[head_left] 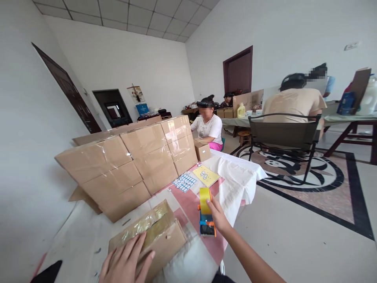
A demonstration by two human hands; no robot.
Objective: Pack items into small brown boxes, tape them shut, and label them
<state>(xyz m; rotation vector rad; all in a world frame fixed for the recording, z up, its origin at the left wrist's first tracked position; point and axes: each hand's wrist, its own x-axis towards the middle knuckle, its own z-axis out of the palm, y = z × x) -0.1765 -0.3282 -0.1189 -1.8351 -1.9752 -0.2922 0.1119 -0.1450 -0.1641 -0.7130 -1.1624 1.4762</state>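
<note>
My left hand (126,259) lies flat on a cardboard box (165,243), fingers stretched out over its top and near side. Shiny tape (159,214) runs along the top of that box, and its near part is hidden under my hand. To the right, my right hand (218,214) grips a tape dispenser (207,224) with blue and orange parts and a yellow roll. It is held apart from the box, over the table's right side.
Stacked, taped cartons (147,157) form a wall behind the box. Beyond my right hand lie a blue-and-white label sheet (185,181) and a yellow sheet (206,175). A small box (202,150) stands at the far end, near a seated person (213,131). A chair (282,129) holds another person.
</note>
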